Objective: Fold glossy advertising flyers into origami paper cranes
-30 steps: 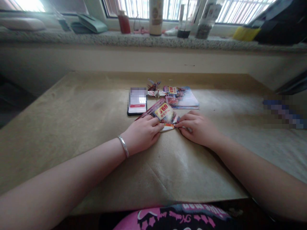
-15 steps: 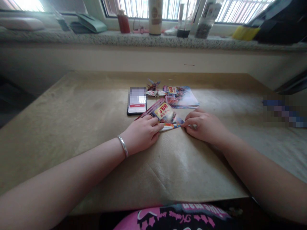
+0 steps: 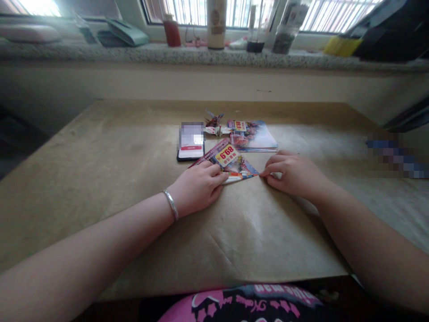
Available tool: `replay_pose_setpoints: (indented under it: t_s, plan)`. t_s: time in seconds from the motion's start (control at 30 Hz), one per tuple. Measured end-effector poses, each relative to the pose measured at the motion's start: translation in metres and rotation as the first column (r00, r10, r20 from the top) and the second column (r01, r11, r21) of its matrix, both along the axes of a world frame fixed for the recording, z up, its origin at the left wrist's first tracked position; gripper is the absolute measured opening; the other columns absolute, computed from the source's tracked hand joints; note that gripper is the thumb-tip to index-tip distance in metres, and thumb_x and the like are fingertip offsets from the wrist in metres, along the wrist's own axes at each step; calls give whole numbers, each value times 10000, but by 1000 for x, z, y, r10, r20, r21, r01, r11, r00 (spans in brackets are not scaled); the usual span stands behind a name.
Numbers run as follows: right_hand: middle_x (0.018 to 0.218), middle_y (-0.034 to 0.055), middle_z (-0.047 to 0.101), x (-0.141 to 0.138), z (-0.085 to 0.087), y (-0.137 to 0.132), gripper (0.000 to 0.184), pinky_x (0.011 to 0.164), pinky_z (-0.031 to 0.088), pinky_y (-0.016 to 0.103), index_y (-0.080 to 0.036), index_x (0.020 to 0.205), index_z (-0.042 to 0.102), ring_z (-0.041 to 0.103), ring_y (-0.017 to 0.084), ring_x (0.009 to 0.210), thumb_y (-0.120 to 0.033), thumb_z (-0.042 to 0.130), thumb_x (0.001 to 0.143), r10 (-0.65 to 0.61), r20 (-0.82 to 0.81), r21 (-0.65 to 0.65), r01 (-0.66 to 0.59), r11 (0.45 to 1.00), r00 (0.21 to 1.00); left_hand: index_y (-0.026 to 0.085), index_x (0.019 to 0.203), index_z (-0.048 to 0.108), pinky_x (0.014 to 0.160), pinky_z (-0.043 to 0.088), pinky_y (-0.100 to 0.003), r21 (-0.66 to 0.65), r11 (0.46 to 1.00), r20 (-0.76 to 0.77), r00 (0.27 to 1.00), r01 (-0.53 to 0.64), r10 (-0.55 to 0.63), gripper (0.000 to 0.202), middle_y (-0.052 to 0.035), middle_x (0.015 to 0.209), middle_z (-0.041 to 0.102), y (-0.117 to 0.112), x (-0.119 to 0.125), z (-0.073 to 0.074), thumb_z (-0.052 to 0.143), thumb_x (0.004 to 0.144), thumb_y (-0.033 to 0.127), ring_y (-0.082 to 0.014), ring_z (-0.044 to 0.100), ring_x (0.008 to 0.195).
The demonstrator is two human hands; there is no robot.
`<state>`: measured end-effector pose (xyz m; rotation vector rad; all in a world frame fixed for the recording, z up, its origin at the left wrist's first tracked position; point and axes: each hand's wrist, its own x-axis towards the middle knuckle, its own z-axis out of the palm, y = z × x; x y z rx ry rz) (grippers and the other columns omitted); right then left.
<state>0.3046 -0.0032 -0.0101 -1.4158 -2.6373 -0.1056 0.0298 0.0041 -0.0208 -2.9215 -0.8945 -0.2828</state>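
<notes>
A folded printed paper [image 3: 231, 160], with a yellow price label and a white folded lower edge, lies slanted on the table in front of me. My left hand [image 3: 197, 185], a silver bangle on its wrist, is on the left part of the paper, thumb and curled fingers gripping it near the fold. At the sharp right corner, my right hand [image 3: 288, 172] pinches the tip between thumb and forefinger. Just behind the paper lies a stack of similar printed sheets [image 3: 256, 136]. Part of the folded paper is hidden under my left fingers.
A phone [image 3: 191, 150] lies left of the paper. Crumpled or folded paper pieces [image 3: 214, 125] sit between phone and stack. The brownish table [image 3: 134, 250] reaches the wall below a granite sill [image 3: 194, 56] holding a red bottle [image 3: 172, 31] and other containers. A blurred strip lies far right.
My right hand has slid slightly right to the paper's corner, uncovering more of its printed surface. My left hand stays nearly in place.
</notes>
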Motion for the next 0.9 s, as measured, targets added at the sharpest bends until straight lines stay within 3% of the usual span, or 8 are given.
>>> replay_pose_setpoints:
  t_s: [0.17, 0.33, 0.53, 0.9]
  plan:
    - [836, 17, 720, 3, -1, -2, 226, 675, 415, 288, -260, 829, 755, 592, 184, 802, -201, 538, 810, 52, 76, 80, -58, 995, 996, 173, 1135, 629, 871, 475, -377, 5, 1000, -10, 1000, -4, 4, 323, -86, 965, 600, 0, 0, 1, 407, 915, 256, -218, 519, 909]
    - [868, 34, 718, -5, -4, -6, 210, 730, 432, 301, -233, 882, 745, 576, 188, 808, -233, 541, 834, 82, -22, 164, -77, 983, 996, 175, 1140, 626, 875, 471, -368, 14, 1000, -5, 1000, 1, -1, 323, -90, 961, 595, 0, 0, 1, 407, 918, 258, -212, 518, 910]
    - [869, 55, 710, -18, -5, -7, 235, 729, 444, 309, -211, 898, 744, 563, 198, 802, -211, 513, 855, 124, -12, 119, -122, 985, 992, 176, 1131, 632, 858, 470, -357, 23, 1000, 4, 1000, 8, -8, 316, -90, 953, 592, 0, 1, 1, 415, 914, 252, -206, 517, 897]
    - [926, 48, 710, -25, -12, -7, 258, 763, 467, 308, -216, 940, 745, 571, 188, 826, -173, 514, 833, 177, -143, 76, -167, 983, 974, 177, 1144, 625, 842, 477, -364, 27, 1000, -45, 999, 5, -4, 321, -93, 957, 599, -3, 1, 6, 426, 905, 257, -219, 524, 902]
